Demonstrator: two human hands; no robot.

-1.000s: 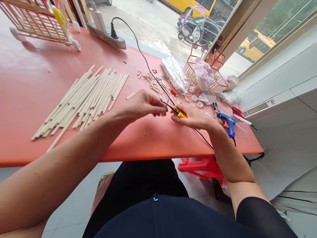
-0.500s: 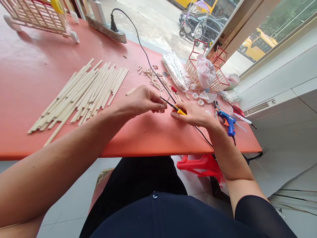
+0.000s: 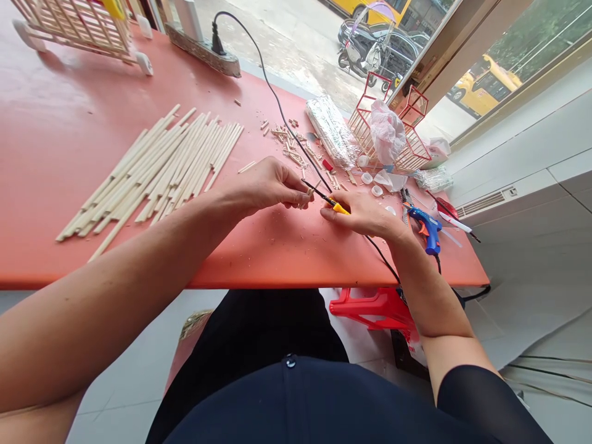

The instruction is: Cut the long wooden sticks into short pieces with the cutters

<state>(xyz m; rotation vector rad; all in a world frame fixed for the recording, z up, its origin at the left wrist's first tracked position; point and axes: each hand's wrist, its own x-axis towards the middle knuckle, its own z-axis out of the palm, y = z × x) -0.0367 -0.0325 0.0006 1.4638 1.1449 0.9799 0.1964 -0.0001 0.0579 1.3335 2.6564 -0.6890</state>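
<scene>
My left hand (image 3: pixel 272 188) is closed in a pinch on small wooden pieces (image 3: pixel 309 195) above the red table (image 3: pixel 259 259). My right hand (image 3: pixel 358 213) is closed around the yellow handle of a corded tool (image 3: pixel 341 209). The tool's dark, thin tip reaches left to the pieces at my left fingertips; whether it touches them I cannot tell. Left of my hands lies a loose bundle of long wooden sticks (image 3: pixel 161 166). Short cut sticks (image 3: pixel 289 145) are scattered beyond my hands.
A blue glue gun (image 3: pixel 428 228) lies at the right. Behind are a foil-like packet (image 3: pixel 330 132), a stick basket (image 3: pixel 409 154) with a plastic bag (image 3: pixel 386 132), and a power strip (image 3: pixel 203 52). A wooden cart (image 3: pixel 78 31) stands back left. A black cord (image 3: pixel 277 92) crosses the table.
The view has shifted slightly, so the table items sit a little further right. Both hands keep nearly the same pose, and the tool's tip stays by the small pieces.
</scene>
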